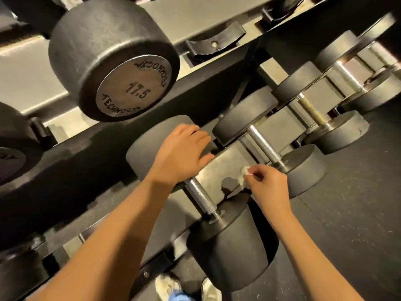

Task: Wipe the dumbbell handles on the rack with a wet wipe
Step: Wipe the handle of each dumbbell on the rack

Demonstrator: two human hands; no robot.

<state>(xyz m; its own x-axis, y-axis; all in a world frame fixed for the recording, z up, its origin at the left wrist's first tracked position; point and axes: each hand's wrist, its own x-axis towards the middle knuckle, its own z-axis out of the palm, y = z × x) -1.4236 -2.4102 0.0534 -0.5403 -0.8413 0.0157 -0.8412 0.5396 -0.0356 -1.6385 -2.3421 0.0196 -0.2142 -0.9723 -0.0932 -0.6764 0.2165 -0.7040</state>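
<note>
Your left grip (182,153) rests released on the dumbbell (227,242), likely heavy | right grip (267,185) pinches the wipe (244,173), soft and limp | wrap the knurled handle (200,195) mid-span.

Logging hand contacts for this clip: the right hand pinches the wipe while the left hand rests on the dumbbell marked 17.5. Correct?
Not quite. In the head view the left hand rests on the far head of the lower-tier dumbbell, not on the 17.5 dumbbell, which sits untouched on the tier above. The right hand does pinch the wipe.
</note>
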